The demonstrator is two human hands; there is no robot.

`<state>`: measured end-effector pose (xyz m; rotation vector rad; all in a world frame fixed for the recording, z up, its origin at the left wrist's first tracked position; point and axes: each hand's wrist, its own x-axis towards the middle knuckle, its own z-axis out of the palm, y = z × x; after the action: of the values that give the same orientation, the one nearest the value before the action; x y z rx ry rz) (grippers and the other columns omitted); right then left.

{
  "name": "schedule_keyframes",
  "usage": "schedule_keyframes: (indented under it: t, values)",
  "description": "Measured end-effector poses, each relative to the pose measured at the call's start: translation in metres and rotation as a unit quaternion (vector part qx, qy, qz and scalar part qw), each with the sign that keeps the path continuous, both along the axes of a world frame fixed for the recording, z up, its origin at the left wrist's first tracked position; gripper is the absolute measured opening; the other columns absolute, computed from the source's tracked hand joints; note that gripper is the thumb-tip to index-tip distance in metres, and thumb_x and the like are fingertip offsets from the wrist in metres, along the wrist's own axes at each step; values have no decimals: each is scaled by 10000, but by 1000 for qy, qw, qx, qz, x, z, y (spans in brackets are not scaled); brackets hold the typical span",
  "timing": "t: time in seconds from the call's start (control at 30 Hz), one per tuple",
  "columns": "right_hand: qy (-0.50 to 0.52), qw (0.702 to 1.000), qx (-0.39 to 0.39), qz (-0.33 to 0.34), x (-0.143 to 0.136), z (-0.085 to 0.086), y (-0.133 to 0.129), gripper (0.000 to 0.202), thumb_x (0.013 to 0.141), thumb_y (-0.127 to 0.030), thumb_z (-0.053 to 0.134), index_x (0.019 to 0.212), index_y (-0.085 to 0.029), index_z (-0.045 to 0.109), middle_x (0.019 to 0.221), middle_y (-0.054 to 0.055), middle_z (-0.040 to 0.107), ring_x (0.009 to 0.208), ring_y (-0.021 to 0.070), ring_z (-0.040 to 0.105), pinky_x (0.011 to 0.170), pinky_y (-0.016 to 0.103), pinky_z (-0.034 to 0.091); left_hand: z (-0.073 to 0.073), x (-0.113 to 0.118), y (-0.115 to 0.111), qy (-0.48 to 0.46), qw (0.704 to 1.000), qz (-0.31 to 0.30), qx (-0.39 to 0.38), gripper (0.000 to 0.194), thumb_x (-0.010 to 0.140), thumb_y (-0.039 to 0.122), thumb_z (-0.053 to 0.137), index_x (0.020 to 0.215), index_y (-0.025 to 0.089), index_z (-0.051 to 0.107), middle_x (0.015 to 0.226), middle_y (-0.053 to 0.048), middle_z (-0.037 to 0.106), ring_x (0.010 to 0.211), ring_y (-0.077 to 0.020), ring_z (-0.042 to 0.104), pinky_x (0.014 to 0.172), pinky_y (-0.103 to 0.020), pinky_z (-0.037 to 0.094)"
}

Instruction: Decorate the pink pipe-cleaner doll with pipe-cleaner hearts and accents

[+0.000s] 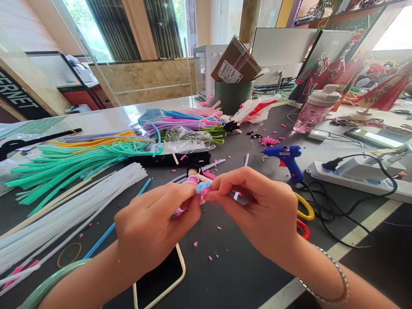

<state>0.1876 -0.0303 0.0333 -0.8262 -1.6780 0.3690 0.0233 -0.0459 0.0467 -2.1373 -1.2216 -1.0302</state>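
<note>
My left hand (pixel 157 219) pinches a small pipe cleaner doll (pixel 192 180) with black hair, a pale face and a pink striped body. Thumb and forefinger close around its middle, hiding part of it. Against the doll sits a fuzzy light-blue piece (pixel 202 187) with pink beside it. The fingertips of my right hand (pixel 257 206) are closed at the right side of this blue piece, and their grip there is partly covered. Both hands meet above the dark table, over a phone (pixel 161 279) with a pale case.
Pipe cleaner bundles in green (pixel 80 163), white (pixel 74 214) and purple (pixel 154 128) lie left and behind. A blue glue gun (pixel 286 159), a power strip (pixel 354 178) with cables, and scissors (pixel 304 210) are on the right. Behind stand a pink bottle (pixel 313 111) and a green bin (pixel 233 96).
</note>
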Motion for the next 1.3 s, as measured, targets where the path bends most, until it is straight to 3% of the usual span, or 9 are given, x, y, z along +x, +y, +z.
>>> schedule_keyframes:
  t: [0.13, 0.43, 0.73, 1.07, 1.3]
  values:
    - [4, 1000, -3, 3, 1, 0, 1, 230, 796, -158, 760, 723, -221, 552, 648, -91, 653, 551, 54, 584, 532, 146, 472, 0, 0, 0, 7, 1000, 1, 7, 305, 926, 189, 526, 658, 235, 663, 482, 58, 631, 428, -96, 582, 493, -174, 462]
    - [-61, 997, 48, 28, 5, 5, 4, 118, 828, -155, 743, 940, -177, 710, 760, -35, 657, 645, 66, 579, 633, 150, 500, 4, -4, -4, 34, 999, -23, 5, 212, 902, 101, 557, 762, 226, 654, 562, 50, 682, 502, -86, 633, 582, -144, 515]
    - [-51, 995, 69, 51, 7, 3, 8, 57, 848, -145, 721, 901, -161, 733, 762, -17, 638, 652, 68, 556, 589, 151, 478, -9, -7, 8, 11, 992, -79, 96, 144, 961, 185, 578, 823, 200, 617, 620, 69, 680, 573, -37, 622, 685, -78, 495]
    - [-44, 995, 59, 60, 7, 3, 8, 38, 838, -135, 732, 874, -126, 738, 762, -9, 635, 669, 53, 556, 617, 124, 456, -9, -8, 6, -10, 993, -99, 67, 110, 917, 135, 607, 835, 208, 610, 590, 66, 633, 508, -62, 560, 582, -119, 487]
    - [-31, 997, 21, 70, 6, 4, 10, 81, 801, -127, 766, 876, -130, 735, 724, -32, 608, 628, 43, 530, 589, 124, 437, -8, -5, 6, -49, 995, -88, -17, 98, 886, 127, 599, 850, 212, 632, 618, 56, 699, 499, -71, 618, 547, -139, 481]
